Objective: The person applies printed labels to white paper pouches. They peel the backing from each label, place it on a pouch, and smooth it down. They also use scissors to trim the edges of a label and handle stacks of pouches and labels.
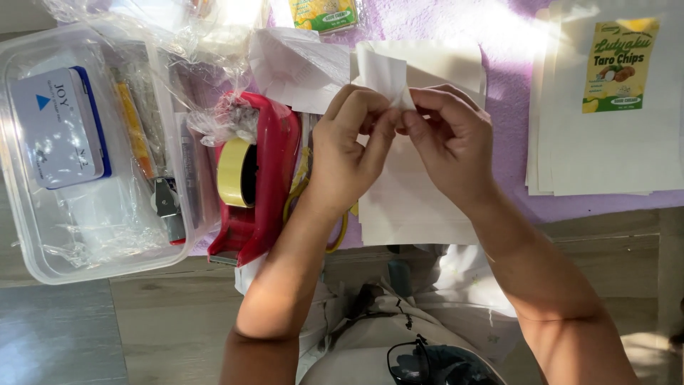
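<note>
Both hands meet over the middle of the work surface, fingertips pinched together on one small piece of white paper (387, 77). The left hand (349, 146) is curled, thumb and forefinger closed on the paper's lower edge; the right hand (450, 142) faces it, its thumb and first fingers nipping the same edge from the other side — the two sets of fingertips are touching or nearly so. The paper stands up from the pinch, a folded flap rising above the knuckles.

Directly under the hands lies a stack of plain white paper bags (417, 207), flat on a purple cloth (509, 78). Just left of the left wrist a pair of yellow-handled scissors (340, 232) shows partly, mostly hidden by the forearm. Beside that stands a red tape dispenser (263, 178) with a roll of yellowish tape (235, 171) in it, and crumpled clear plastic (224, 117) resting on its top.

Further left sits a clear plastic box (43, 257) holding a flat white case with a blue edge (60, 128), some pens and wrapped odds — what they are cannot be told exactly. At the far right lies another stack of white bags (613, 153), the top one bearing a yellow-and-green printed label (621, 65). A similar label (324, 14) peeks in at the top edge.
</note>
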